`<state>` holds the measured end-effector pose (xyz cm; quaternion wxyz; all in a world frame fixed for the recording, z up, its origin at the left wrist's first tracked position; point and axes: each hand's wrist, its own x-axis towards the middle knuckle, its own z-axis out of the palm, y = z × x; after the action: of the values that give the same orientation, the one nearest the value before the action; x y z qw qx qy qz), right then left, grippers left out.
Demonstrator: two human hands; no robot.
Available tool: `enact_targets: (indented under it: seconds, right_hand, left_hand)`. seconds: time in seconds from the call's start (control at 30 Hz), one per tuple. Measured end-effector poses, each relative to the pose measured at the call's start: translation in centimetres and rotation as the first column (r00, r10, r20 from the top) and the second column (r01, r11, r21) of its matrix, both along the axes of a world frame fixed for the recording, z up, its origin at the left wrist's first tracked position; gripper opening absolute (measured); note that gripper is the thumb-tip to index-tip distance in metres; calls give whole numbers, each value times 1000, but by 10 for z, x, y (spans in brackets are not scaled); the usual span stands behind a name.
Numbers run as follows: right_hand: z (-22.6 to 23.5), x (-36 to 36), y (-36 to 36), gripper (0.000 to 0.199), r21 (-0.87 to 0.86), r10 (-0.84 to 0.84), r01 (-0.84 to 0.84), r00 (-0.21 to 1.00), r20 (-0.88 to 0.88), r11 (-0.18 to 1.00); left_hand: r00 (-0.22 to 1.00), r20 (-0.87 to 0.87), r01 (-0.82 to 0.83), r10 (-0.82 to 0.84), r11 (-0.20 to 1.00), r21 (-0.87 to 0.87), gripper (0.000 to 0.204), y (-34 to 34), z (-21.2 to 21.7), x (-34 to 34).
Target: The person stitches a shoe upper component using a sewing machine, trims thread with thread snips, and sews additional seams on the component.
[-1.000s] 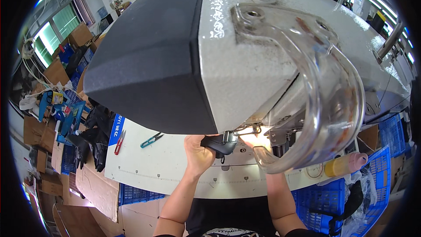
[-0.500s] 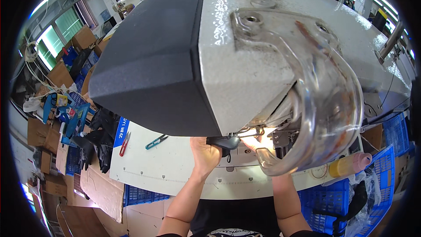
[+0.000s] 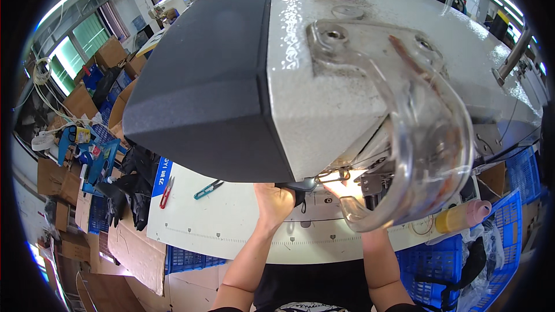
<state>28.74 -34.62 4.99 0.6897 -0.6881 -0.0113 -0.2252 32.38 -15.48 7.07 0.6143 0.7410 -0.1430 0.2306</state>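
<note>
A sewing machine head (image 3: 329,121), grey with a black end cover, fills the middle of the view. Under its near edge my left hand (image 3: 274,205) is closed on a dark padded piece (image 3: 302,185), whose kind I cannot make out; a small black loop hangs from it. The machine hides most of that piece and the fingertips. My right hand (image 3: 349,189) is in the bright light beside the presser foot area (image 3: 373,185), partly behind the clear curved guard (image 3: 428,138). Its fingers are largely covered, so their grip does not show.
On the white table (image 3: 219,242) lie red-handled thread snips (image 3: 166,193) and teal thread snips (image 3: 208,189). A pink-capped bottle with yellow liquid (image 3: 462,217) sits at the right edge. Blue crates (image 3: 509,225) flank it; cardboard boxes (image 3: 60,242) and black pieces (image 3: 136,190) crowd the left.
The dark piece has moved slightly farther under the machine, with my left hand still on it. The whole view has shifted a little; my right hand stays near the presser foot.
</note>
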Motion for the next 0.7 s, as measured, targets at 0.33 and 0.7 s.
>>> enact_targets:
  seconds: [0.33, 0.7]
  right_hand:
    - [8, 17, 3, 18, -31, 190, -189, 980, 52, 982]
    - [35, 20, -4, 29, 277, 716, -708, 692, 93, 649]
  left_hand:
    - [982, 156, -110, 104, 994, 29, 25, -7, 26, -9]
    - [930, 355, -157, 94, 975, 155, 35, -9, 27, -38]
